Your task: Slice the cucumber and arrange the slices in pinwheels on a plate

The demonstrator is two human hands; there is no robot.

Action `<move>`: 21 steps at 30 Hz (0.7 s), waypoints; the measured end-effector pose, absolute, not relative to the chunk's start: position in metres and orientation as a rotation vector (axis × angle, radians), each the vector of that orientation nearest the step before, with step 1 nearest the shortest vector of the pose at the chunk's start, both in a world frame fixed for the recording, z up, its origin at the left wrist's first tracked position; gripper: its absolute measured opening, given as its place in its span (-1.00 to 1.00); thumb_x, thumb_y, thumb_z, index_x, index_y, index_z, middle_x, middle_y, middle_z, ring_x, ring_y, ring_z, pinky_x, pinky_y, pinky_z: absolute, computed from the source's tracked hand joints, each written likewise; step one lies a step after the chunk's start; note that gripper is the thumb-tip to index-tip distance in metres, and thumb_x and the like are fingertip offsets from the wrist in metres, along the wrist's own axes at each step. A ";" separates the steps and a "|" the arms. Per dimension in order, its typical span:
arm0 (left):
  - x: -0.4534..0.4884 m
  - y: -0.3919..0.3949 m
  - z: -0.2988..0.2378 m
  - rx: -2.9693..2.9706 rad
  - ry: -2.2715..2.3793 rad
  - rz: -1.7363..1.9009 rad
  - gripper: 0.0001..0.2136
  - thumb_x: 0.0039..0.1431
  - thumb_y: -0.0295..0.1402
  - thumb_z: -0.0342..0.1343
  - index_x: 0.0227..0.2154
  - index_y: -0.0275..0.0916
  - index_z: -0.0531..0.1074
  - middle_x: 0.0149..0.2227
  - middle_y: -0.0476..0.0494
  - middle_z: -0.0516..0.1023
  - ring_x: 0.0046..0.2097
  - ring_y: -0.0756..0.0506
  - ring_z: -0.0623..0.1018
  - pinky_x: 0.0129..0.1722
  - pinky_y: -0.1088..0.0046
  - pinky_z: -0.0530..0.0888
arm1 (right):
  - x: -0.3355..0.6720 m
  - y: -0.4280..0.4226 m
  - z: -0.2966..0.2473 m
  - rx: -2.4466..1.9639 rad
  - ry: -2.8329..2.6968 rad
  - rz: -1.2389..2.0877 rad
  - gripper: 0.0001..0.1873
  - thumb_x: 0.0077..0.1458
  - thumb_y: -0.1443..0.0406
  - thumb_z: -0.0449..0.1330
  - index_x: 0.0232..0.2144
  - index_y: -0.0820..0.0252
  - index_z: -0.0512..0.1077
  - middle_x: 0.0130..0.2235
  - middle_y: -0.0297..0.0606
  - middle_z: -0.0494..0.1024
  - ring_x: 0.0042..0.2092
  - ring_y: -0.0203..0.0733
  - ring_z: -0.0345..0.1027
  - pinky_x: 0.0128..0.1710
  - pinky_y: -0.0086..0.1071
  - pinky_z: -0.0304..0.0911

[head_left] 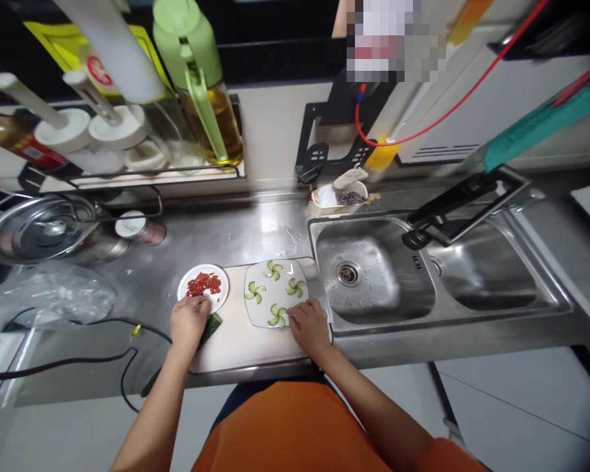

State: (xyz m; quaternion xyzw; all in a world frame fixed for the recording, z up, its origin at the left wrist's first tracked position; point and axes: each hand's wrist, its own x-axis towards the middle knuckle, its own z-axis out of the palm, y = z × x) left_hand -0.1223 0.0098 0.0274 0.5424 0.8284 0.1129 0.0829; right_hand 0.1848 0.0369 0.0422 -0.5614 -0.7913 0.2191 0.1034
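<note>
4 grn pinwheels (276,316) on smooth sq. plate (274,292)

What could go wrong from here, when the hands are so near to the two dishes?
The right hand is close to the lowest green pinwheel, so a small slip might spoil its shape. The left hand is over the near edge of the white dish; a bump could scatter the red pieces. The square plate lies near the sink, so a hard push that way might slide it in.

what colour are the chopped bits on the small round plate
The bits are red, seen in the head view.
</note>
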 end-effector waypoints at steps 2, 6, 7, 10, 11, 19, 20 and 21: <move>-0.128 0.012 0.021 1.613 2.466 0.277 -0.75 0.07 -0.27 -0.01 -0.33 -0.21 0.54 -0.33 -0.15 0.56 -0.20 -0.14 0.50 -0.10 0.36 0.39 | 0.180 0.035 0.042 -1.635 -2.363 0.667 -0.84 0.11 0.32 0.12 -0.31 0.05 0.51 -0.27 -0.30 0.51 -0.07 -0.10 0.12 -0.28 -0.32 -0.08; -0.125 0.021 0.011 1.643 2.426 0.259 -0.72 0.07 -0.25 -0.02 -0.29 -0.21 0.55 -0.32 -0.17 0.55 -0.20 -0.14 0.50 -0.13 0.38 0.40 | 0.175 0.035 0.043 -1.619 -2.402 0.681 -0.83 0.10 0.33 0.13 -0.29 0.05 0.51 -0.27 -0.29 0.50 -0.07 -0.11 0.12 -0.28 -0.32 -0.08; -0.124 0.023 0.010 1.652 2.430 0.259 -0.71 0.06 -0.25 -0.02 -0.29 -0.22 0.55 -0.32 -0.18 0.55 -0.21 -0.15 0.50 -0.14 0.37 0.40 | 0.175 0.035 0.043 -1.620 -2.408 0.680 -0.83 0.10 0.33 0.13 -0.29 0.05 0.51 -0.27 -0.28 0.50 -0.07 -0.11 0.12 -0.28 -0.32 -0.08; -0.122 0.026 0.009 1.670 2.450 0.263 -0.72 0.05 -0.27 -0.01 -0.33 -0.24 0.56 -0.34 -0.20 0.56 -0.23 -0.16 0.50 -0.13 0.36 0.40 | 0.176 0.035 0.044 -1.631 -2.424 0.671 -0.84 0.11 0.31 0.13 -0.28 0.04 0.51 -0.26 -0.29 0.50 -0.07 -0.12 0.12 -0.29 -0.32 -0.08; -0.122 0.026 0.009 1.668 2.457 0.271 -0.73 0.05 -0.28 -0.01 -0.34 -0.25 0.56 -0.35 -0.20 0.56 -0.24 -0.16 0.50 -0.12 0.36 0.40 | 0.176 0.035 0.045 -1.636 -2.426 0.666 -0.84 0.11 0.31 0.13 -0.29 0.04 0.51 -0.26 -0.29 0.50 -0.06 -0.12 0.12 -0.29 -0.32 -0.07; -0.121 0.019 0.033 1.639 2.409 0.387 -0.80 0.04 -0.25 0.04 -0.43 -0.20 0.53 -0.35 -0.13 0.57 -0.24 -0.14 0.51 -0.10 0.36 0.39 | 0.181 0.037 0.046 -1.666 -2.417 0.645 -0.84 0.13 0.30 0.12 -0.30 0.03 0.51 -0.27 -0.30 0.51 -0.06 -0.12 0.12 -0.30 -0.32 -0.09; -0.117 0.017 0.037 1.635 2.394 0.431 -0.80 0.05 -0.24 0.05 -0.43 -0.19 0.53 -0.34 -0.12 0.57 -0.23 -0.14 0.51 -0.09 0.36 0.39 | 0.182 0.037 0.046 -1.671 -2.408 0.647 -0.84 0.12 0.31 0.12 -0.30 0.03 0.51 -0.27 -0.31 0.51 -0.06 -0.12 0.12 -0.30 -0.32 -0.09; -0.111 0.015 0.041 1.633 2.367 0.479 -0.81 0.06 -0.24 0.06 -0.42 -0.19 0.53 -0.33 -0.11 0.58 -0.22 -0.13 0.51 -0.09 0.36 0.39 | 0.183 0.037 0.045 -1.675 -2.400 0.649 -0.83 0.12 0.31 0.12 -0.30 0.03 0.51 -0.27 -0.31 0.52 -0.05 -0.11 0.12 -0.30 -0.32 -0.09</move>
